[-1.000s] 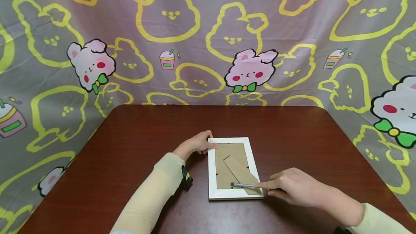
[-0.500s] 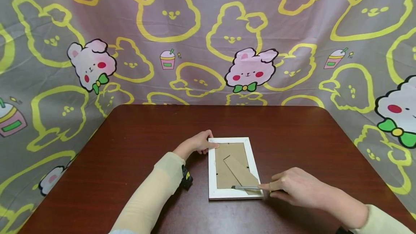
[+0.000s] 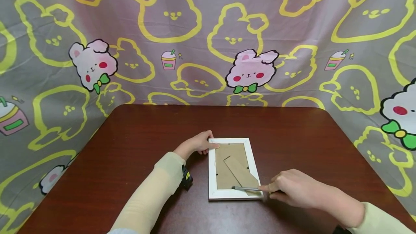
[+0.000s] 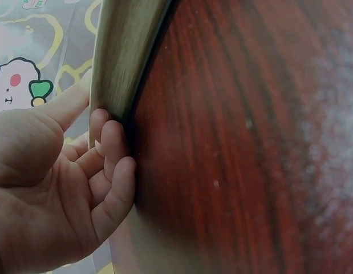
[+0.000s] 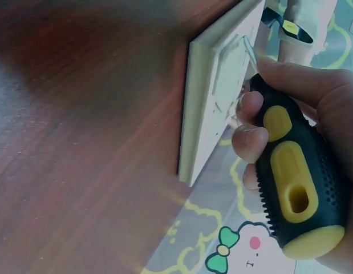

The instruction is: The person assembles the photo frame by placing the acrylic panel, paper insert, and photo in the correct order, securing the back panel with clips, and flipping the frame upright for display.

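A white picture frame (image 3: 212,176) lies face down on the table, its brown backing board (image 3: 227,180) and slanted easel stand (image 3: 238,169) facing up. My left hand (image 3: 199,143) holds the frame's far left corner, thumb on the border and fingers curled against the side edge (image 4: 120,57). My right hand (image 3: 294,189) grips a flat-blade screwdriver (image 5: 290,165) by its black and yellow handle. The metal shaft lies low across the stand's near end. In the head view the tip is at the backing's near edge; whether it touches there I cannot tell.
The dark red-brown wooden table (image 3: 156,129) extends around the frame on all sides. A patterned cloth (image 3: 195,21) with rabbit faces hangs behind and beside it. A small black device (image 3: 186,178) sits on the left wrist.
The screwdriver tip has moved slightly toward me, from above the backing board to its near edge, covering a small black tab there. The left hand and the frame hold still.
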`<act>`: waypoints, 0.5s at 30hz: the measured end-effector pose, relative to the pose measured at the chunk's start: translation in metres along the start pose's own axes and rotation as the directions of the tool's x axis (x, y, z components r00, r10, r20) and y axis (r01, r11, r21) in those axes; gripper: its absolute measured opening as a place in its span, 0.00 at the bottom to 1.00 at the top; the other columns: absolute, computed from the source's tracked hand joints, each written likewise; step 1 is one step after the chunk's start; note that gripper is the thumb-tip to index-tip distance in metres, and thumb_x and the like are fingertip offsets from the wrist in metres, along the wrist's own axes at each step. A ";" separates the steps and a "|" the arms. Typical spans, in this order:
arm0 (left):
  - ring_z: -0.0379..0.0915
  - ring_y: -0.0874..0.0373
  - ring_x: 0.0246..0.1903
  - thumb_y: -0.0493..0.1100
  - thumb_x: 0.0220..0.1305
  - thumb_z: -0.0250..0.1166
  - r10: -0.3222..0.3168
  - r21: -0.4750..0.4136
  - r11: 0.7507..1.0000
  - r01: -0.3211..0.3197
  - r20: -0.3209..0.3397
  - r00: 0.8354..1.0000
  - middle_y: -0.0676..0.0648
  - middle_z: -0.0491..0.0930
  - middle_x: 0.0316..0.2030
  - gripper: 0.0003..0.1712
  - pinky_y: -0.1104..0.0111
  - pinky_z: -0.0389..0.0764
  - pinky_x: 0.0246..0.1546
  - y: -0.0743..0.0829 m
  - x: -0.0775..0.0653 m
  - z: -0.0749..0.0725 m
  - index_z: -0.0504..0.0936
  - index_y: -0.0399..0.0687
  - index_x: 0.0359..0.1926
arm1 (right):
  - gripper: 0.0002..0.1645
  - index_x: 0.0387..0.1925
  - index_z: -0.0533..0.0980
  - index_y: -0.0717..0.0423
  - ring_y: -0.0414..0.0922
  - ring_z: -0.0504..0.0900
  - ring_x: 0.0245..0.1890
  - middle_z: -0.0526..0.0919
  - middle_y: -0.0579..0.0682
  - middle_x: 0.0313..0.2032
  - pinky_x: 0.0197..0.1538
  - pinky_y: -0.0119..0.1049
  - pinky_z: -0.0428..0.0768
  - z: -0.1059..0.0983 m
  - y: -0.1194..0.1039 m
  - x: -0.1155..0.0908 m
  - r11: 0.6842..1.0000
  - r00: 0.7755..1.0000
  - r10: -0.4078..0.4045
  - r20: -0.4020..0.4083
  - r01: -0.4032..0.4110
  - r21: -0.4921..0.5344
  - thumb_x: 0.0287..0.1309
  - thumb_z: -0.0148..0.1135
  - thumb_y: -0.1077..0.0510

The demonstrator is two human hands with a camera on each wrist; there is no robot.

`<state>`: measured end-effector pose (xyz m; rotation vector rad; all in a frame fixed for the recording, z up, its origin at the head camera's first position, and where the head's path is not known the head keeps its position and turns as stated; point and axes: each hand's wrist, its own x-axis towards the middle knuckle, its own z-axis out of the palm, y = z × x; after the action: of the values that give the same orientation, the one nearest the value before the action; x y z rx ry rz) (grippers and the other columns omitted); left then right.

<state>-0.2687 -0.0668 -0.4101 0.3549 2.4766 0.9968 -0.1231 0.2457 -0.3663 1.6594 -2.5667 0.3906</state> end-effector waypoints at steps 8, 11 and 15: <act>0.71 0.55 0.20 0.49 0.65 0.66 -0.001 -0.002 1.000 0.001 -0.008 1.000 0.44 0.73 0.21 0.18 0.66 0.73 0.21 0.000 -0.001 -0.002 0.67 0.44 0.37 | 0.19 0.46 0.85 0.45 0.23 0.68 0.22 0.80 0.27 0.27 0.24 0.23 0.68 -0.009 -0.010 0.009 0.982 0.977 0.171 0.128 -0.180 0.057 0.51 0.73 0.61; 0.72 0.55 0.20 0.49 0.65 0.66 -0.005 0.002 1.000 0.005 -0.013 1.000 0.44 0.73 0.21 0.18 0.66 0.73 0.21 0.000 -0.001 -0.001 0.67 0.44 0.37 | 0.18 0.46 0.85 0.44 0.24 0.69 0.22 0.81 0.28 0.27 0.23 0.23 0.68 -0.010 -0.011 0.010 0.978 0.970 0.192 0.147 -0.202 0.059 0.51 0.72 0.61; 0.72 0.55 0.20 0.50 0.65 0.66 -0.002 0.002 1.000 0.002 -0.010 1.000 0.44 0.74 0.21 0.18 0.66 0.73 0.21 -0.002 -0.002 0.001 0.67 0.45 0.37 | 0.20 0.47 0.85 0.44 0.23 0.71 0.23 0.85 0.32 0.32 0.23 0.22 0.68 -0.009 -0.009 0.007 0.983 0.978 0.164 0.129 -0.174 0.065 0.50 0.73 0.62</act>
<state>-0.2671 -0.0682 -0.4115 0.3492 2.4872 0.9975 -0.1190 0.2383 -0.3551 1.5381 -2.8293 0.4129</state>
